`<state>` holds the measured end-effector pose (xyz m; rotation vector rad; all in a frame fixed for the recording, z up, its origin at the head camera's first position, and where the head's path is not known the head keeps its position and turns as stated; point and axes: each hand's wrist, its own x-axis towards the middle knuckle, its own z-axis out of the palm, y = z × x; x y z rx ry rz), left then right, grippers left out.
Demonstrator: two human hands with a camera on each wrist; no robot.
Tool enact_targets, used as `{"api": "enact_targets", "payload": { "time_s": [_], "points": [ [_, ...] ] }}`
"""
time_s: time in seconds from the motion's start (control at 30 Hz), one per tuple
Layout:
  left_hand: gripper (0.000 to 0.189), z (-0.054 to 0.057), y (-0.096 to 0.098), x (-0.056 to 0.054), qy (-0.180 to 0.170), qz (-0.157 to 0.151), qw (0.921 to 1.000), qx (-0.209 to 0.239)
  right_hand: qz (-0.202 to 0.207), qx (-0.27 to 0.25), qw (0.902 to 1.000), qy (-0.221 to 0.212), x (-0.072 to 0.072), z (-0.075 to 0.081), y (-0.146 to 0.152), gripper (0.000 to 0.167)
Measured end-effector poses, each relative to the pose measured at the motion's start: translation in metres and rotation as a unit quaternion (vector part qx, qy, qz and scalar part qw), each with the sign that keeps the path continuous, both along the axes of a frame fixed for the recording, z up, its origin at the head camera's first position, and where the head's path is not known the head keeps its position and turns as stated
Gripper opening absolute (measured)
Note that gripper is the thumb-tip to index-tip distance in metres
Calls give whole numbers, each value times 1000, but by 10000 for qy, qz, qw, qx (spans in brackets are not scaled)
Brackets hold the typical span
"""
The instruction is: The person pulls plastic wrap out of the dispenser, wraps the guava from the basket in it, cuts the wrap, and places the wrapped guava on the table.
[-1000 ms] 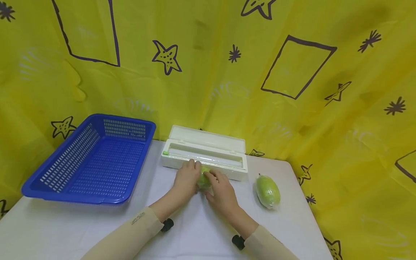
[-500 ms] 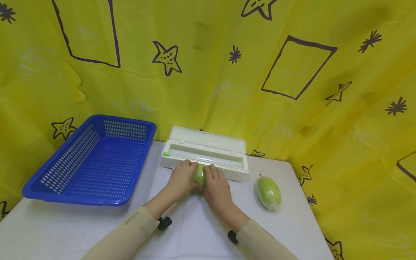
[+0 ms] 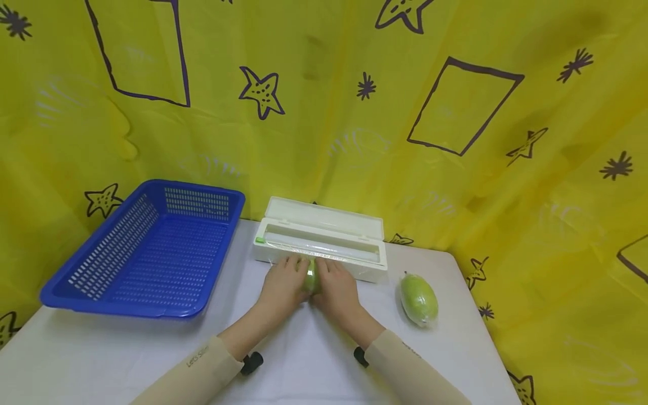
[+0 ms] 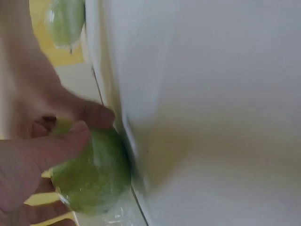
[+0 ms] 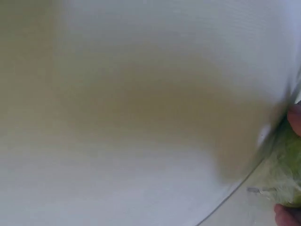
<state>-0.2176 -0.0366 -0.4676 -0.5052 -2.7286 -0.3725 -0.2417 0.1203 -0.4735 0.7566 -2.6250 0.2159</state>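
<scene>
Between my two hands is a green oval fruit (image 3: 311, 275) covered in clear plastic wrap, just in front of the white wrap dispenser (image 3: 324, 241). My left hand (image 3: 283, 284) grips its left side, and in the left wrist view the thumb (image 4: 61, 146) lies across the film. From the other side my right hand (image 3: 335, 287) holds the same fruit. Loose crinkled film shows below the fruit (image 4: 94, 174) in the left wrist view. Only a slice of the fruit (image 5: 288, 160) and some fingertips (image 5: 295, 120) appear in the right wrist view.
The dispenser's lid (image 3: 324, 218) is raised, with a roll of film (image 3: 321, 246) inside. A second film-wrapped green fruit (image 3: 418, 300) lies to the right. A blue slotted basket (image 3: 126, 310) stands at the left of the white table (image 3: 304, 371). A yellow curtain (image 3: 314, 140) hangs behind.
Both hands have drawn closer together around the fruit, covering more of its sides. The fruit has shifted slightly left. Dispenser, basket and second fruit stay in place.
</scene>
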Motion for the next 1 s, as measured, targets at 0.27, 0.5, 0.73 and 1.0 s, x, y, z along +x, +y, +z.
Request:
{"api": "enact_targets", "payload": {
  "time_s": [0.27,0.5,0.73,1.0],
  "points": [
    [102,-3,12,4,297,103,9974,-648,-205,62,9984,-528,-3,8,1,78],
    [73,-3,16,-12,784,314,9891,-1208,-301,67,9952,-931,-6,14,0,80],
    [40,8,17,-19,462,229,9939,-978,-222,-106,9979,-593,5,8,-3,83],
    [25,13,11,-19,175,59,9991,-392,116,178,9937,1098,10,-5,-1,78]
  ]
}}
